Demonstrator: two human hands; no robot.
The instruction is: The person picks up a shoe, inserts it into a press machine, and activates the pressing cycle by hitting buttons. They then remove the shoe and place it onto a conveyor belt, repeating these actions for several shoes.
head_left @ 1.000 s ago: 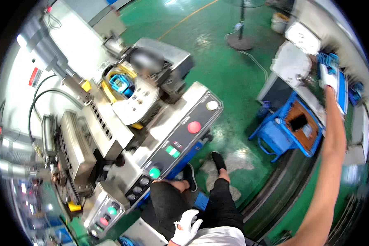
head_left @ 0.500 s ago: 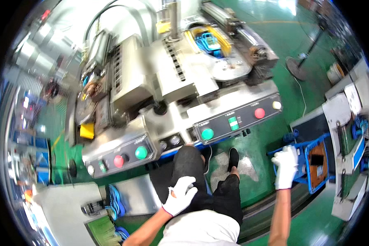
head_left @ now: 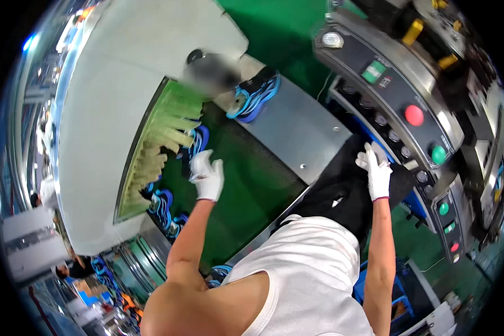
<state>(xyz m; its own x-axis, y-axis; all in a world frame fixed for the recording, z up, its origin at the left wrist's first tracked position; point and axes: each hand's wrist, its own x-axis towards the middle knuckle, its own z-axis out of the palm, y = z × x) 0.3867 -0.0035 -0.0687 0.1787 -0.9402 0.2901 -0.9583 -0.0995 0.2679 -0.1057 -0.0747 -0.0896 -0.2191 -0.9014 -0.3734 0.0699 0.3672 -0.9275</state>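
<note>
Our left fingers (head_left: 199, 159) are gloved in white and curl loosely over a blue-and-black shoe upper (head_left: 199, 140) on the green belt (head_left: 246, 190); we cannot tell whether they grip it or only touch it. Our right fingers (head_left: 369, 154) are spread a little and hold nothing, the right hand (head_left: 377, 173) hovering just beside the black control panel (head_left: 397, 106). The upper under the left hand (head_left: 207, 178) lies at the mouth of the white tunnel (head_left: 112, 112), beside its fringe of pale yellow-green strips (head_left: 162, 140); its long axis seems to run along the belt, toward the tunnel, though motion blur hides which end is the toe. A second upper (head_left: 255, 95) lies farther off, its long axis slanting up to the right, at the edge of a grey metal plate (head_left: 297, 126). More uppers (head_left: 162, 204) lie nearer along the fringe. The belt is flat, matte and dark green; the tunnel is smooth, rounded and white. The panel is glossy, with a red button (head_left: 414, 115), a green button (head_left: 438, 154) and a row of small knobs. The floor (head_left: 274, 33) is painted green, and grey machines (head_left: 465, 67) stand behind the panel.
</note>
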